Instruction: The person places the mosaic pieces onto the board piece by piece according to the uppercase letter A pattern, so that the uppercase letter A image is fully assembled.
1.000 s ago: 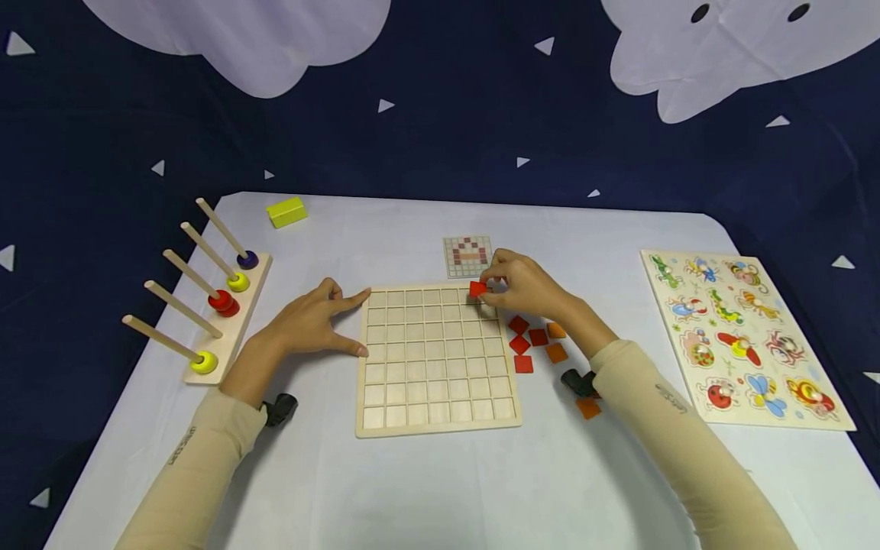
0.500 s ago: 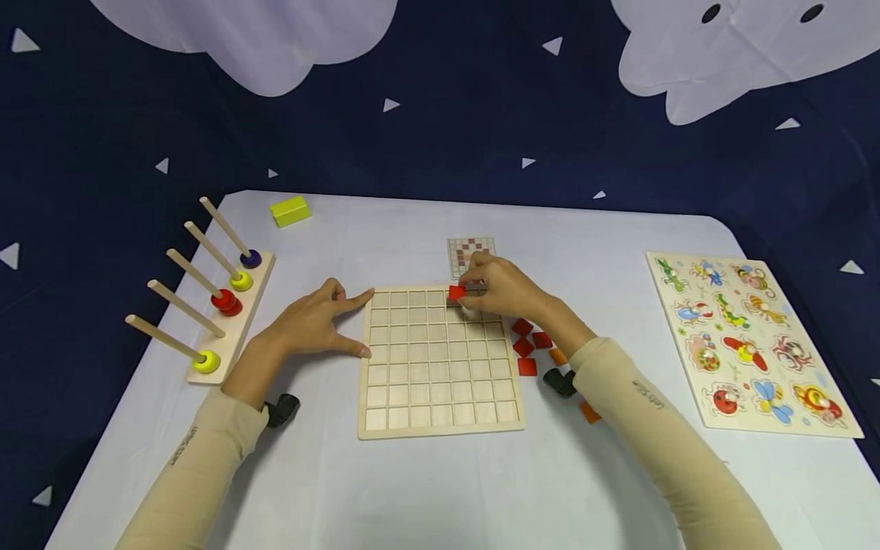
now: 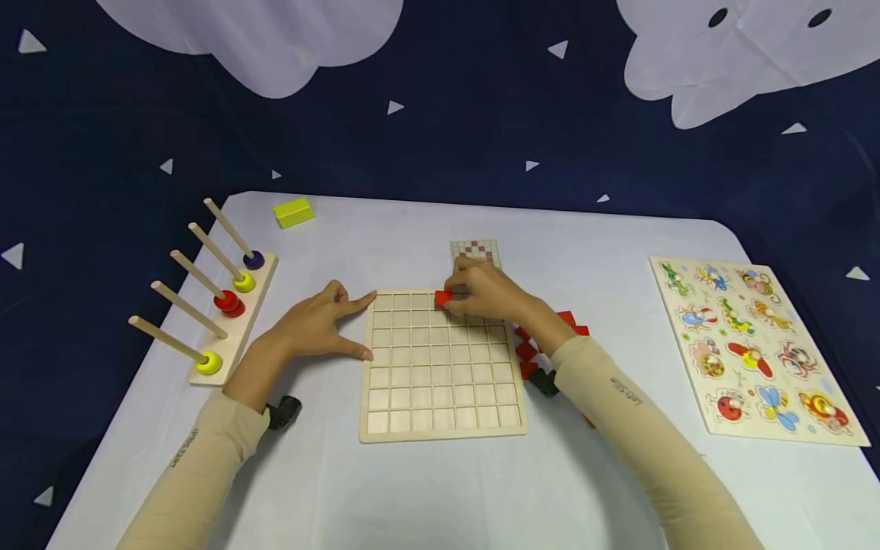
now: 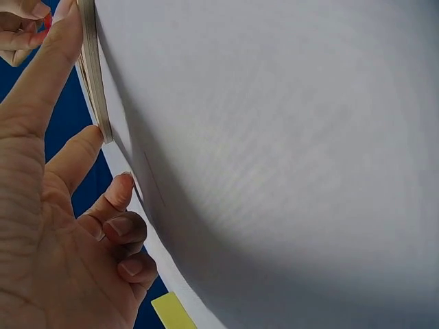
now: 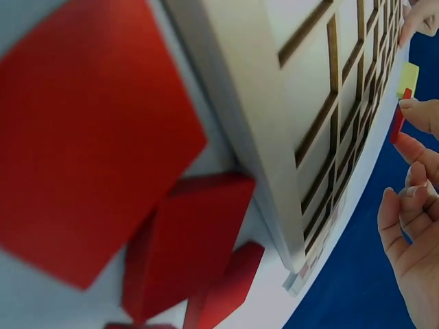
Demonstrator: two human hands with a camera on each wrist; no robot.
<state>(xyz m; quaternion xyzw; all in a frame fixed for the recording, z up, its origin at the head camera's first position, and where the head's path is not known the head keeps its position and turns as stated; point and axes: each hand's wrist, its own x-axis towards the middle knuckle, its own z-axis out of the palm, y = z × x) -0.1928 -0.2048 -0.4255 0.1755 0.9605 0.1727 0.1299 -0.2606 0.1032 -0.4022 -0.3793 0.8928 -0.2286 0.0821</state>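
A wooden grid board (image 3: 443,436) lies flat on the white table. My left hand (image 3: 309,325) touches its left edge with thumb and index finger stretched out; the left wrist view shows the other fingers bent loosely in the air. Between thumb and finger, my right hand (image 3: 488,289) pinches a square red tile (image 3: 442,299) over the board's top row. The right wrist view shows this tile on edge above the grid. Several loose red tiles (image 3: 526,351) lie beside the board's right side, partly hidden by my right arm. Behind my right hand lies a pattern card (image 3: 474,249), half covered.
To the left stands a wooden peg stand (image 3: 237,334) with coloured rings. A yellow block (image 3: 293,212) sits near the back edge. On the right lies an insect picture puzzle (image 3: 756,351). An orange tile shows barely from under my right sleeve (image 3: 626,405).
My right hand has carried the red tile leftward along the board's top row, covering more of the pattern card. My left hand has stayed at the board's edge.
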